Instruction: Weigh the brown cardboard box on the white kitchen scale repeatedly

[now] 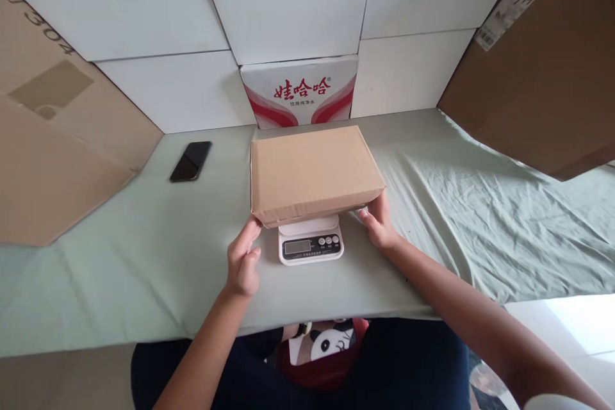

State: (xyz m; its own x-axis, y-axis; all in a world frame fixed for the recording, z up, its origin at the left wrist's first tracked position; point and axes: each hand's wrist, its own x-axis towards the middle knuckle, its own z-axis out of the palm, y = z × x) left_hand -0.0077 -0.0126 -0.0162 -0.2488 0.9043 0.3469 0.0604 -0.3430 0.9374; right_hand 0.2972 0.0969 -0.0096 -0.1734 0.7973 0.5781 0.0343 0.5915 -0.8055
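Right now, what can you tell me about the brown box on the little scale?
The brown box is a flat, closed carton that looks like plain cardboard, with no label or tape showing. It lies level on the small white scale, covering most of its platform, so only the front strip with the display and buttons shows. The left hand touches its near left corner and the right hand its near right corner, fingers at the bottom edge. It sits mid-table on the pale green cloth.

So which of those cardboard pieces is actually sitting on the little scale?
The closed brown box in the middle, held at its near corners by both hands. The two big cardboard sheets, left and right, just lean at the table's sides.
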